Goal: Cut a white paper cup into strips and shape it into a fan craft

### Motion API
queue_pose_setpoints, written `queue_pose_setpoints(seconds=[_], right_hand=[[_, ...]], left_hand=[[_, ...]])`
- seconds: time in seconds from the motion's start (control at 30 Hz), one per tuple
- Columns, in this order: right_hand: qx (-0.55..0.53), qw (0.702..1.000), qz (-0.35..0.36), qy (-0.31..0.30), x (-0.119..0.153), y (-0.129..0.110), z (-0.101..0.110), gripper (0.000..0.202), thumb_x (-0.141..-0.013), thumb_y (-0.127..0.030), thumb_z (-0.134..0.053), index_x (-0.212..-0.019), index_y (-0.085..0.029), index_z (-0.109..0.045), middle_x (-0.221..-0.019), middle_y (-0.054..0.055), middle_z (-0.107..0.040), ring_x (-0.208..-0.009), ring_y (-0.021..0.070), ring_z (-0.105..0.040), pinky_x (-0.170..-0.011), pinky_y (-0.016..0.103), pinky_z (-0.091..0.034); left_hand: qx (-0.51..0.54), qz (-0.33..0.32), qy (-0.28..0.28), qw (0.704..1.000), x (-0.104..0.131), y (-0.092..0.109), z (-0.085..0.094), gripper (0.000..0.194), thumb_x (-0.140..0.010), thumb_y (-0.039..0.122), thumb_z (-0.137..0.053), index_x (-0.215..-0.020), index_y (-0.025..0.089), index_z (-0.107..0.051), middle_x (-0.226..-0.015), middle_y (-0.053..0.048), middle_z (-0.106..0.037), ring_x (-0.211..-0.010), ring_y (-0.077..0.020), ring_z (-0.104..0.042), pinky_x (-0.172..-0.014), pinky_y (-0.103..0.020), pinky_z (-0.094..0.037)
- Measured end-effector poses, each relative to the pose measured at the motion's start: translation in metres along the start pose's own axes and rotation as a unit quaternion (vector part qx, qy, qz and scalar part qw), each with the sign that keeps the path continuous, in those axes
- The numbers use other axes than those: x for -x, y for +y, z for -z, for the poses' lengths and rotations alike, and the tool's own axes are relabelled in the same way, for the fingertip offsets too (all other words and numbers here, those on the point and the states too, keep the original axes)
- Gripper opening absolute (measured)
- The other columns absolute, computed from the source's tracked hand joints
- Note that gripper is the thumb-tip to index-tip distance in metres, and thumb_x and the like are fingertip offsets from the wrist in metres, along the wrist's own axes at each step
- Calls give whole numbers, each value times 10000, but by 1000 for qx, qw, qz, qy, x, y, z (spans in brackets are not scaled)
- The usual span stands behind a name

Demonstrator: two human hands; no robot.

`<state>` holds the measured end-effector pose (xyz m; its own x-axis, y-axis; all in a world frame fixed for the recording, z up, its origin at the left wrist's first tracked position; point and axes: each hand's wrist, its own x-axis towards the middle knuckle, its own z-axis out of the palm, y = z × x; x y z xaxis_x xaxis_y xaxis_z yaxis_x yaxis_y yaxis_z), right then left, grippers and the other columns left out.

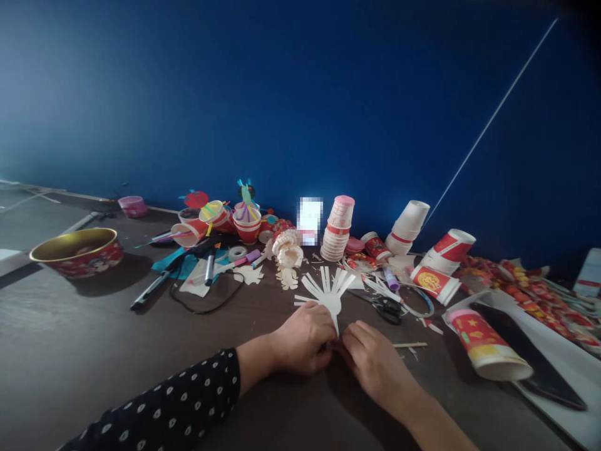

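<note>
A white paper cup cut into strips (pixel 332 303) lies flattened on the dark table, its strips fanned out away from me. My left hand (pixel 303 338) is closed over its near left side and grips it. From the right, my right hand (pixel 373 360) meets the left, with its fingers pinched at a near strip of the same cup. The fingertips of both hands partly hide that spot. Just beyond the right hand a thin wooden stick (pixel 410 345) lies on the table, with small paper scraps beside it. Black scissors (pixel 389 309) rest to the far right of the cut cup.
A stack of paper cups (pixel 336 235) stands at the back. To the right are a red decorated cup (pixel 483 344) and a dark phone-like slab (pixel 539 363). A gold-rimmed bowl (pixel 77 254), a box cutter (pixel 153 289) and a black marker (pixel 210 270) are on the left.
</note>
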<state>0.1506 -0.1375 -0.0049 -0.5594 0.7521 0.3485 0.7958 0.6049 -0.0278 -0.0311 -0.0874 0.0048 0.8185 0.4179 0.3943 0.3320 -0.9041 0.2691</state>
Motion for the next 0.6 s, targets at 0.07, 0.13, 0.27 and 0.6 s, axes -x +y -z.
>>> queue_pose_setpoints(seconds=[0.07,0.13,0.27,0.6], right_hand=[[-7,1000,-12,-10,0,-1,1,173,-864,-88,-437,-745,-166,-536,-767,45,-536,-728,179,-466,-647,297,-342],[-12,1000,-22,-18,0,-2,2,168,-861,-81,-431,-756,-166,-531,-780,48,-534,-736,183,-466,-653,301,-347],[-24,999,-40,-23,-1,-3,3,170,-850,-58,-425,-762,-167,-520,-790,49,-533,-741,188,-465,-667,308,-353],[-100,987,-122,-26,-5,-11,10,176,-830,-50,-446,-726,-179,-504,-785,39,-544,-757,182,-496,-669,290,-378]], left_hand=[[14,10,1,1000,-1,-1,-2,37,-657,165,-582,-695,164,-583,-777,-24,-628,-818,-173,-548,-773,-314,-361],[25,21,2,999,-2,-1,-4,18,-671,160,-587,-688,164,-583,-786,-22,-637,-823,-172,-553,-781,-314,-360],[47,38,15,998,-3,0,-7,32,-664,141,-606,-669,160,-580,-811,-19,-648,-825,-173,-555,-777,-313,-362],[93,155,42,983,-7,6,-14,75,-622,117,-612,-569,163,-586,-841,-21,-619,-848,-180,-522,-774,-317,-385]])
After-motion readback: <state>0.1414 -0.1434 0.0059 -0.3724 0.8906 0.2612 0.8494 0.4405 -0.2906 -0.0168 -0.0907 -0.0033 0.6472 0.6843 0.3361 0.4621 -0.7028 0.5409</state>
